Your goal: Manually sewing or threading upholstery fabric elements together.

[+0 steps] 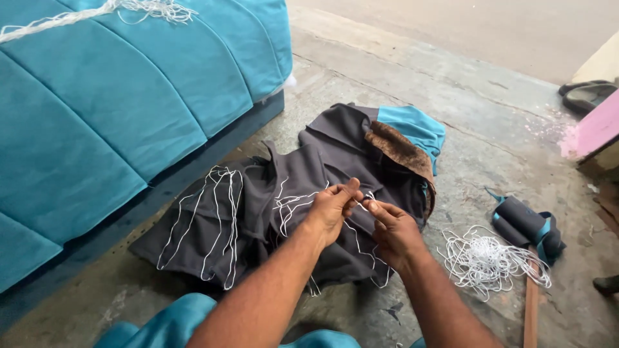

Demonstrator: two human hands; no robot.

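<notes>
1. A large teal upholstered cushion (109, 96) with stitched panels filled the far-left part of the concrete floor (400, 84), and loose white threads (148, 8) lay on its top.
2. A dark grey fabric piece (258, 212) was spread on the floor just beside the cushion's lower edge, with a brown fuzzy lining (400, 151) and a teal part (412, 125) at its far end.
3. White cord loops (216, 219) lay over the left part of the grey fabric, running mostly from the far side to the near side.
4. A tangled heap of white cord (483, 261) lay on the floor near the right edge, close to a rolled dark bundle (525, 222) with teal trim and a wooden strip (530, 309).
5. A pink board (590, 132) and a dark sandal (587, 95) were at the far-right corner, well apart from the hands.
6. The left hand (332, 209) and the right hand (393, 232) met over the middle of the grey fabric.
7. Each grip was pressed together, pinching a thin white cord (362, 205) between thumb and fingers.
8. The short stretch of the cord between the hands ran roughly left to right, and the rest hung down toward the near side over the fabric.
9. Nothing stood between the hands and the fabric; only the forearms covered its near edge.
</notes>
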